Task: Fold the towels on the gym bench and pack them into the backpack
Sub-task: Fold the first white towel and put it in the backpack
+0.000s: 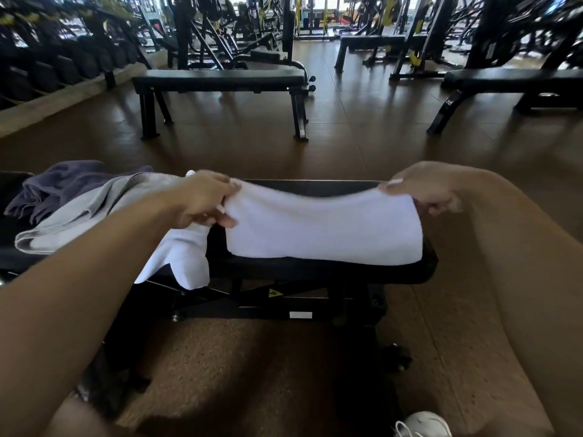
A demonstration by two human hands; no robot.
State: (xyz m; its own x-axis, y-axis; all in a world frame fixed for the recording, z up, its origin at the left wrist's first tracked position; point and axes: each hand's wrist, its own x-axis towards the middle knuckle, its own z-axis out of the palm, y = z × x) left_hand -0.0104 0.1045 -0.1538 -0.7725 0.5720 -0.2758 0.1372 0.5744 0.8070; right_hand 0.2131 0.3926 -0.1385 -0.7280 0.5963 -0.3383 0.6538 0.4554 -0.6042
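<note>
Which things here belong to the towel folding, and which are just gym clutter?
In the job: white towel, grey towel, purple towel, near bench, both hands.
Lying about: far bench, dumbbell rack, white shoe.

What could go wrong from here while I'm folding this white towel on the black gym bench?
1. A loose part of the white terry towel hangs off the near edge of the black padded gym bench below the left hand; it may drag the fold askew or slide off.
2. The left hand and right hand pinch only the far edge, so a slip would undo the fold.
3. The crumpled grey towel lies close by and could get caught in.
</note>
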